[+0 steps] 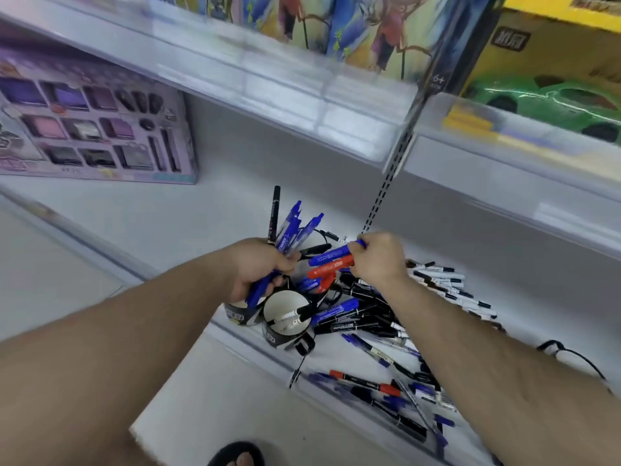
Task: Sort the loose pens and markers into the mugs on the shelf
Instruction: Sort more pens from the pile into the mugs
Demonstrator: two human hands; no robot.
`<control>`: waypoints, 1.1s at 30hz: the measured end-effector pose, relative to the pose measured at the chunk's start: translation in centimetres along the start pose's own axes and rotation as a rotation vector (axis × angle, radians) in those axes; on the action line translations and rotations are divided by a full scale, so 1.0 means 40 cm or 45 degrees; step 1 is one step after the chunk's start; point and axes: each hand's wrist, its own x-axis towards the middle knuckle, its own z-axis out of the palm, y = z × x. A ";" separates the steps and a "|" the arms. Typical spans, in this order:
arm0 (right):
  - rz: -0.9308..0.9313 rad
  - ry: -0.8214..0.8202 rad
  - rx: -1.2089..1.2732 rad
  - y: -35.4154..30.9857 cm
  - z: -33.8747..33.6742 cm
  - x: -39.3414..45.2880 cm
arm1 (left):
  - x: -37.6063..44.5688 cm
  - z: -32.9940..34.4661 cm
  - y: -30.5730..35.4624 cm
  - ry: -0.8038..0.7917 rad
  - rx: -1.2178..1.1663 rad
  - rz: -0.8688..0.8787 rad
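— Pens (386, 334) everywhere, then? Where do they lie?

— Heaped on the white shelf (201, 210), to the right of the mugs and spilling toward the front edge. Mostly black and white barrels, some blue, a few red ones near the lip.

— And the mugs?

— Two show plainly, side by side at the shelf's front. The nearer mug (285, 322) is white inside with a dark printed band outside, and one black-capped white marker (293, 316) leans in it. The other mug (239, 314) stands just to its left, half hidden under the left hand. Something dark sits behind them that may be a third, but I cannot tell.

— What is the left hand doing?

— The left hand (265, 267) has its fingers wrapped tight round a bunch of blue markers (292, 230), with one thin black pen (274, 213) among them. The bunch fans upward past the knuckles, and its lower ends poke out below the fist, over the hidden mug.

— The right?

— The right hand (379, 258) is held over the heap, fingers curled round a blue marker (331, 255) and a red marker (331, 269), the pair lying nearly level and pointing left toward the other hand. The two hands are near but apart.

— Anything else around?

— A purple boxed set (94, 119) stands on the shelf at far left. Above, on the upper shelf (268, 85), a colourful picture box (336, 25) and a yellow box with a green toy car (551, 95). A sandalled foot (240, 455) shows at the bottom.
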 end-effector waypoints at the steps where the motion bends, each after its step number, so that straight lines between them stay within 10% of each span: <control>1: -0.016 -0.024 -0.045 -0.008 0.028 0.011 | 0.000 0.001 0.002 0.000 -0.005 0.001; 18: -0.297 -0.371 -0.592 0.011 0.189 0.001 | 0.004 0.038 0.015 -0.181 0.000 -0.026; 27: 0.362 -0.182 1.033 -0.057 -0.133 -0.129 | -0.049 0.096 0.030 -0.504 0.034 -0.039; 33: 0.206 -0.185 1.019 -0.053 -0.289 -0.301 | -0.099 0.175 0.039 -0.663 0.176 0.035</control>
